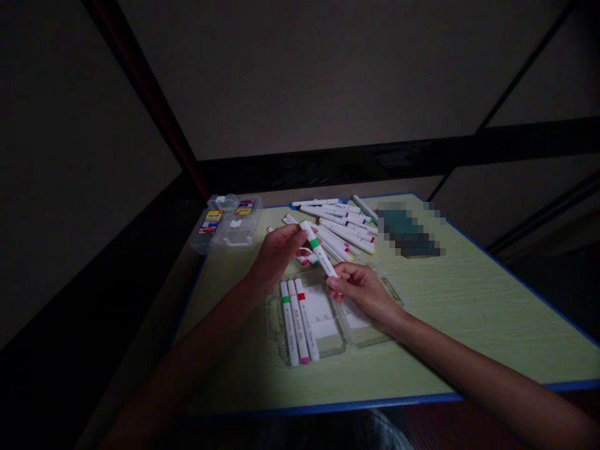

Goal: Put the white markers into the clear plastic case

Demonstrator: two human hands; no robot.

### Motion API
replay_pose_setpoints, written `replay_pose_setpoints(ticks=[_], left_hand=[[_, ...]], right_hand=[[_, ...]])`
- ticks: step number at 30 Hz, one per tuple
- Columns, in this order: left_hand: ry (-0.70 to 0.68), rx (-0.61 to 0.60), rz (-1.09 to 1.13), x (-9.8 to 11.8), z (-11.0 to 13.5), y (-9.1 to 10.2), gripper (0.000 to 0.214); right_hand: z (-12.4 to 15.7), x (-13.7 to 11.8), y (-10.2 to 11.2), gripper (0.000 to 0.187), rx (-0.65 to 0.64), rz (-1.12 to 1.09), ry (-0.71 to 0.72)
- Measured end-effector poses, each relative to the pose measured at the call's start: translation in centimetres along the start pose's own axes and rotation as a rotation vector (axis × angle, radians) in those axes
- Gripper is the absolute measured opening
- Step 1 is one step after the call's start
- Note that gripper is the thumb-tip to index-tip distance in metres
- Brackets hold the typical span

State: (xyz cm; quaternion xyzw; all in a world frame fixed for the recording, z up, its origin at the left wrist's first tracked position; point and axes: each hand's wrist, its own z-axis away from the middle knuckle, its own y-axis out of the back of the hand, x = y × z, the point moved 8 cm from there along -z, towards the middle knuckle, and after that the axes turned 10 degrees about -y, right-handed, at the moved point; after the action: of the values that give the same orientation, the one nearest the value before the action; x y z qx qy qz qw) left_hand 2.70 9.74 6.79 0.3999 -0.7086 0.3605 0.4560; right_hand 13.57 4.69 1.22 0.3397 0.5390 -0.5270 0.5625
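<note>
Between both hands is a white marker (pixel 320 251) with a green band, held at a slant above the table. My left hand (pixel 281 251) grips its upper, capped end between thumb and fingers. My right hand (pixel 360 289) pinches the lower end. Beneath them an open clear plastic case (pixel 347 340) lies flat. In its left half three white markers (pixel 299 322) lie side by side, one with a green band, one with a pink end, one with a red band. Behind my hands is a loose pile of several white markers (pixel 344 231) with differently coloured ends.
A closed-looking clear plastic box (pixel 239 228) with yellow labels stands at the table's back left corner. A blurred dark, flat object (pixel 407 231) lies at the back right. The pale green table (pixel 469 312) has a blue edge and meets a wall behind.
</note>
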Motion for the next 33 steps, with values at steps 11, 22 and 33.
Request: replay_pose_setpoints(ticks=[11, 22, 33], left_hand=[[-0.025, 0.037, -0.072, 0.57, -0.21, 0.69, 0.023], [-0.028, 0.011, -0.113, 0.21, -0.43, 0.73, 0.027], [-0.048, 0.014, -0.17, 0.44, -0.43, 0.68, 0.024]], right_hand=[[0.13, 0.26, -0.29, 0.029, -0.043, 0.016, -0.026], [0.07, 0.33, -0.32, 0.027, -0.049, 0.038, -0.016], [0.08, 0.35, -0.33, 0.027, -0.039, 0.04, -0.032]])
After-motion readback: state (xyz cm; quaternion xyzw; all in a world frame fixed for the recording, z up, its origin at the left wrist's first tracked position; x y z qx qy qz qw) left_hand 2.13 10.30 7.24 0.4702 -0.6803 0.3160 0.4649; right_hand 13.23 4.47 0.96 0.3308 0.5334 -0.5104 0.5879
